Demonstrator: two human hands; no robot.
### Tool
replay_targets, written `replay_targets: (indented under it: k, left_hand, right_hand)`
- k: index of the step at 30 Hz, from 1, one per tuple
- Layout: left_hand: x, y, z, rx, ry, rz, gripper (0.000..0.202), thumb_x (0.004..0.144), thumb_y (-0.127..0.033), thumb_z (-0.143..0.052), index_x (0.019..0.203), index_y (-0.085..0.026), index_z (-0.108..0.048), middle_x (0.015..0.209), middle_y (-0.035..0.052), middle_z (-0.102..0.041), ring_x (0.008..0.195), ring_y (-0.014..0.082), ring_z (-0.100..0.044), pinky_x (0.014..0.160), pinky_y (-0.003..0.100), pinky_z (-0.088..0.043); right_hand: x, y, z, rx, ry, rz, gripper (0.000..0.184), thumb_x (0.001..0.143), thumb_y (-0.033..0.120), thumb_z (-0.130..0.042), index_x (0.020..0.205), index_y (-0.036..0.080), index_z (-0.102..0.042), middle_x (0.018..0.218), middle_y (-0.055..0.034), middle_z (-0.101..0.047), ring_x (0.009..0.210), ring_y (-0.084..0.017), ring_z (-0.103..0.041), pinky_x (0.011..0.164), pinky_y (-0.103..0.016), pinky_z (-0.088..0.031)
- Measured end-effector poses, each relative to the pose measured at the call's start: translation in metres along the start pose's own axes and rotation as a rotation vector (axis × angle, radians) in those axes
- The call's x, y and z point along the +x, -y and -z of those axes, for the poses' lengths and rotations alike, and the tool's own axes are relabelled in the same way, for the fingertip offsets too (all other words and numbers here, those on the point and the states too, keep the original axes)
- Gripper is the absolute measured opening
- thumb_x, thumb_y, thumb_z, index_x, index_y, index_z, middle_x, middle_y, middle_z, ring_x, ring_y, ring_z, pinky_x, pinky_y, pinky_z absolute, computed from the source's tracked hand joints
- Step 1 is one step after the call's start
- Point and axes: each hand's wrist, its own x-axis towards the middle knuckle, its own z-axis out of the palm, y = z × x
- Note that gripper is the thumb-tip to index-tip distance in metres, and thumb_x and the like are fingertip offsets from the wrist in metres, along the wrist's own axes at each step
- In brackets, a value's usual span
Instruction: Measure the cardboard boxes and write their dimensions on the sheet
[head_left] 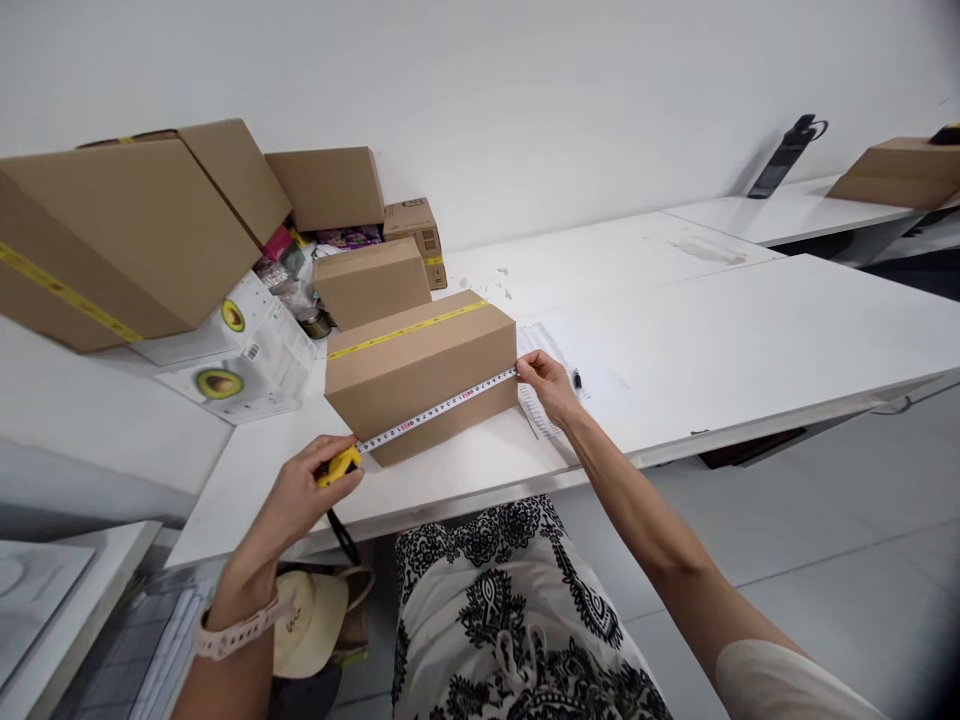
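Observation:
A closed cardboard box (420, 375) with yellow tape along its top rests on the white table in front of me. My left hand (304, 490) is wrapped round a yellow tape measure (341, 466) by the box's lower left corner, a black strap hanging below. The white blade (435, 411) runs out straight along the box's long near side. At the right edge of that side, my right hand (546, 383) pinches the blade's end. Under the right hand lies a printed sheet (540, 410), and a black-capped pen (577, 380) shows just beyond it.
Several cardboard boxes stand at the back left, including a small one (373, 282) and a large taped one (127, 235). White avocado-print boxes (247, 375) sit beneath. A dark bottle (786, 158) and another box (896, 172) are far right. A cap (311, 620) lies below the table.

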Motion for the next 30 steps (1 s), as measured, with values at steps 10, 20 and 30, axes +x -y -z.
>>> replay_targets:
  k: [10, 20, 30]
  left_hand:
    - [0.062, -0.039, 0.088, -0.139, 0.299, 0.357, 0.038, 0.064, -0.044, -0.073, 0.09, -0.017, -0.077, 0.087, 0.0028, -0.076, 0.081, 0.021, -0.064, 0.072, 0.026, -0.048]
    - [0.153, 0.0, 0.094, -0.246, 0.273, 0.416, 0.034, 0.056, -0.041, -0.077, 0.08, -0.017, -0.076, 0.079, 0.005, -0.075, 0.073, 0.0212, -0.066, 0.06, 0.025, -0.052]
    - [0.169, 0.016, 0.09, -0.429, 0.308, 0.46, 0.027, 0.058, -0.034, -0.077, 0.075, -0.013, -0.077, 0.071, 0.009, -0.073, 0.062, 0.019, -0.063, 0.052, 0.026, -0.051]
  right_hand:
    - [0.018, 0.078, -0.021, -0.161, -0.012, -0.158, 0.042, 0.07, 0.052, -0.079, 0.068, 0.019, -0.052, 0.075, -0.0001, -0.059, 0.078, -0.015, -0.057, 0.065, -0.027, -0.048]
    - [0.101, 0.052, -0.055, -0.261, -0.07, -0.245, 0.039, 0.075, 0.035, -0.076, 0.062, 0.021, -0.043, 0.061, 0.0034, -0.048, 0.061, -0.011, -0.045, 0.052, -0.023, -0.036]
    - [0.116, 0.023, -0.056, -0.105, -0.063, -0.323, 0.046, 0.061, 0.049, -0.081, 0.062, 0.022, -0.045, 0.062, 0.0032, -0.05, 0.057, -0.011, -0.046, 0.048, -0.025, -0.034]
